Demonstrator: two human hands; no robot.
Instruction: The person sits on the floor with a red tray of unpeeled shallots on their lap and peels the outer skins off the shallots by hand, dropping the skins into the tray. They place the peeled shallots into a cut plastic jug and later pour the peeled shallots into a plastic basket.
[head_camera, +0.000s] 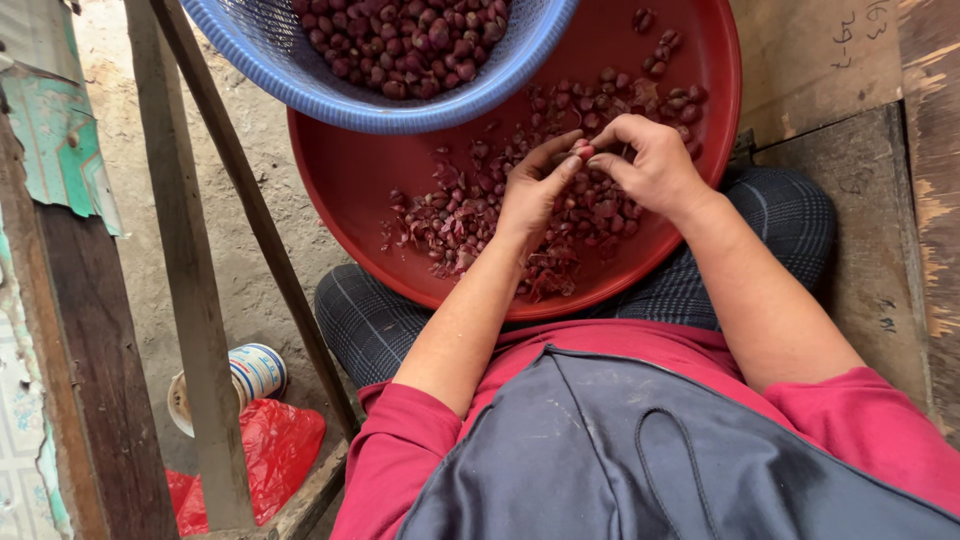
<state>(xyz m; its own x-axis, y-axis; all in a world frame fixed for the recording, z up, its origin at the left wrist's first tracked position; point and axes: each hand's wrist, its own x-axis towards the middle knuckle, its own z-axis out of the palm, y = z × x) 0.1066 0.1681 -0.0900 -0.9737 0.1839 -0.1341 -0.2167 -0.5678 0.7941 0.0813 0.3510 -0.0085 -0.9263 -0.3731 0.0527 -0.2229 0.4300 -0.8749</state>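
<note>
A big red basin rests on my lap, scattered with small red shallots and loose purple skins. My left hand and my right hand meet over the middle of the basin, both pinching one small shallot between fingertips. A blue plastic basket full of peeled shallots sits on the basin's far rim, above my hands.
Slanted wooden posts stand at left over a dirt floor. A white tin can and a red plastic bag lie near my left knee. Wooden boards run along the right.
</note>
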